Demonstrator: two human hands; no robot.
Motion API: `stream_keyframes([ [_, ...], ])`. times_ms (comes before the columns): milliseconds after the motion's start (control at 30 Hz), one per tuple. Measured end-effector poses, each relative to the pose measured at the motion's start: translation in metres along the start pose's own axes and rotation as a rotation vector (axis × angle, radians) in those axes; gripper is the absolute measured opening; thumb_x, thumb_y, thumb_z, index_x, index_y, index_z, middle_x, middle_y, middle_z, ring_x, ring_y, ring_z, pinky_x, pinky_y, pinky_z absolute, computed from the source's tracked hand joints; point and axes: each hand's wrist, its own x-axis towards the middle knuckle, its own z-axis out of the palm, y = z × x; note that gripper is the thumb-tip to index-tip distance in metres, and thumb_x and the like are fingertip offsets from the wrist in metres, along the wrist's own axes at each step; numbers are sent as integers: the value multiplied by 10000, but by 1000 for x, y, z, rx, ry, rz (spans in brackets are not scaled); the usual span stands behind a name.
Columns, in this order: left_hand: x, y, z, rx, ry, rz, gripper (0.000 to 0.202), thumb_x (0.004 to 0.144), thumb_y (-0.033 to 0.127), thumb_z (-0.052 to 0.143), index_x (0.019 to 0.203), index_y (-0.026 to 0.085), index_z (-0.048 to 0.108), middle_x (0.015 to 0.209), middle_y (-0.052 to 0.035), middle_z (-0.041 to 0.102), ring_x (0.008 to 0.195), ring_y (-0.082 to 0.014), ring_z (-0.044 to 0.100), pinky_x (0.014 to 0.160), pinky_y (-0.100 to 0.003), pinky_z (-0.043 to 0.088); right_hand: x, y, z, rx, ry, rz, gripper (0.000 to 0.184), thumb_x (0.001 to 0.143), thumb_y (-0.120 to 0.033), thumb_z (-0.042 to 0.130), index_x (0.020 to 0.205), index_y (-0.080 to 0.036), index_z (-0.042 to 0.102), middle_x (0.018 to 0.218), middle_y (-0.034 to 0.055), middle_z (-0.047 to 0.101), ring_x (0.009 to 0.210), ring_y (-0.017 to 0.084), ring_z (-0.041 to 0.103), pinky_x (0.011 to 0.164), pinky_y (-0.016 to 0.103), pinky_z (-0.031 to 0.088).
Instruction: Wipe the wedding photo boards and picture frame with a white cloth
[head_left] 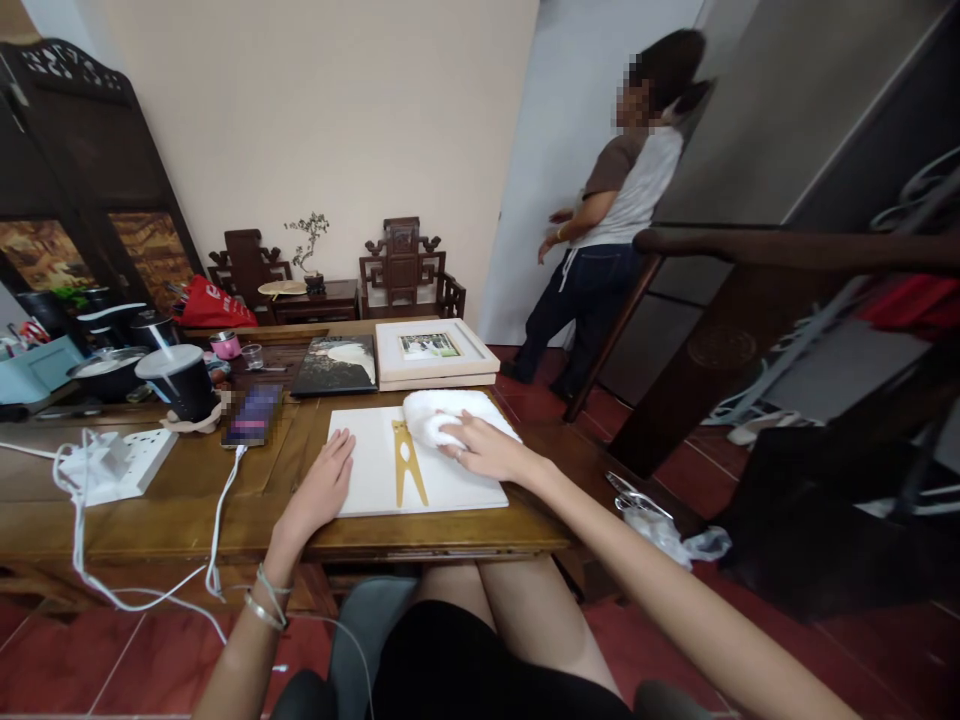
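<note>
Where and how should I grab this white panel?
Take the white panel by its left and right edges, probably from your near side: it lies flat, those edges look straight, and your left hand rests on the left one.

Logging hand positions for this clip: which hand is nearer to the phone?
Left: the left hand rests on the left edge of the white board, right of the phone. The right hand is farther across, on the white cloth.

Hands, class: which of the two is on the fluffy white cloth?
The right hand, which grips the white cloth; the left hand lies at the left edge of the white board.
</note>
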Motion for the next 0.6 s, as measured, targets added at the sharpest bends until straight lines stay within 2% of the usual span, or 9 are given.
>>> stream_keyframes([
  [100,0,0,1,-18,18,-11,506,933,302,290,1339,69,483,1473,-162,391,1404,-240,298,1165,-455,225,16,6,3,-29,26,38,259,898,-163,425,1037,-107,637,1185,170,625,1188,312,505,982,452,365],
  [167,0,-1,3,-38,45,-10,488,931,300,306,1327,94,501,1466,-148,410,1398,-235,311,1164,-455,232,12,2,4,-20,33,37,258,895,-156,423,1031,-109,637,1183,169,624,1182,307,510,983,451,366],
  [300,1,-1,7,-21,65,-16,477,930,290,307,1322,108,509,1461,-134,423,1399,-225,310,1165,-448,234,-28,-23,2,19,14,2,258,887,-175,428,1042,-135,630,1280,160,571,1312,305,391,1061,478,294],
  [367,1,0,7,-12,65,-23,477,928,283,306,1321,102,507,1458,-136,426,1400,-226,306,1165,-450,232,-54,-38,-6,50,-19,-15,238,879,-188,432,989,-167,641,1306,143,555,1329,303,367,1058,465,309],
  [433,2,1,7,-23,64,-23,473,924,278,312,1313,100,514,1454,-142,429,1400,-234,307,1163,-459,232,-73,-49,-17,98,-67,-22,228,887,-225,425,947,-196,644,1291,125,564,1280,302,423,1006,439,371],
  [500,3,1,5,-37,59,-16,467,922,279,321,1304,101,522,1453,-147,428,1398,-242,310,1159,-467,235,-81,-52,-26,143,-119,0,240,909,-285,416,946,-214,642,1195,115,613,1158,294,519,939,415,422],
  [600,4,1,3,-23,36,0,467,925,282,317,1312,110,513,1460,-143,419,1399,-240,307,1156,-466,239,-68,-39,-28,167,-144,70,277,929,-351,408,1014,-215,633,1034,98,646,1010,268,572,878,376,444],
])
